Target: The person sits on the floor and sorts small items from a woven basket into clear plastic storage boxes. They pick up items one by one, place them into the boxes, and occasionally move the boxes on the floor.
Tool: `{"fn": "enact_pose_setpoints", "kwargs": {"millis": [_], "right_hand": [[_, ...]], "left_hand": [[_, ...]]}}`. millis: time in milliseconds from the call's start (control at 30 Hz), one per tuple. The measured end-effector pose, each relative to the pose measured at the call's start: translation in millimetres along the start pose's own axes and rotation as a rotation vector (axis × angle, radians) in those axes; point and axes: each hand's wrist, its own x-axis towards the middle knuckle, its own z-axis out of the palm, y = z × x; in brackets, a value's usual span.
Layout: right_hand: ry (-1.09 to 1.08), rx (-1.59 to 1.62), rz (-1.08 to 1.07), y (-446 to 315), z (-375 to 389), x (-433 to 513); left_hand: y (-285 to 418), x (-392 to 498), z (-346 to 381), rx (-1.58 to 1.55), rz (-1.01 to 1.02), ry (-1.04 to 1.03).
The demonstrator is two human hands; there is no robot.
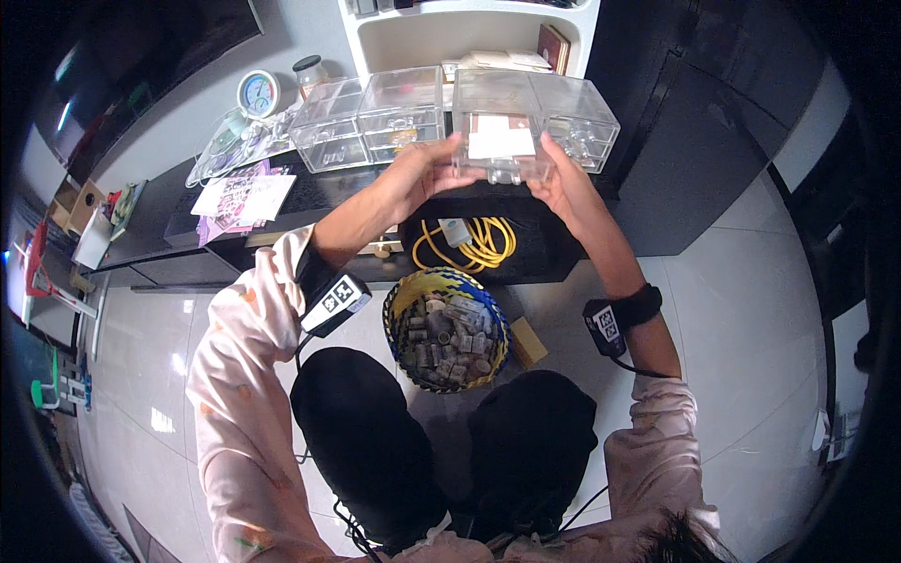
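Note:
My left hand and my right hand grip opposite sides of a clear plastic drawer. White cards and something brownish lie inside it. Behind the drawer stands a clear drawer organizer; whether the drawer is still partly in its slot cannot be told. A second clear drawer organizer sits to the left on the black cabinet, with small yellowish items in one drawer. Below my hands, a woven blue and yellow basket on the floor holds many small bottle-like containers.
A coiled yellow cable lies in the cabinet's open recess. Leaflets, a round dial gauge and a lidded glass jar are at left. A yellowish block rests beside the basket. A white shelf rises behind.

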Motion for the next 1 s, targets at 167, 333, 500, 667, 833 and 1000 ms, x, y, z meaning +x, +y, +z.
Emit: {"fn": "enact_pose_setpoints", "kwargs": {"millis": [167,333,500,667,833,1000], "right_hand": [[0.177,0.332,0.021,11.8,2.9,3.7],[0.129,0.570,-0.044,23.2,1.8,-17.5],[0.082,0.592,-0.016,17.5,3.1,-17.2],[0.100,0.428,-0.133,18.6,9.4,-20.3],[0.122,0.390,-0.164,22.3,13.9,-27.7],[0.130,0.376,-0.179,22.4,14.3,-23.6]], "left_hand": [[-8.4,8.7,1.9,-0.118,0.076,0.061],[-19.3,1.4,4.7,-0.189,-0.126,0.123],[-22.4,2.9,11.0,-0.258,-0.029,0.205],[-21.6,-0.7,17.1,-0.255,0.012,0.231],[-23.9,-3.3,18.8,-0.277,0.088,0.190],[-28.1,2.7,17.9,-0.332,0.141,0.140]]}}
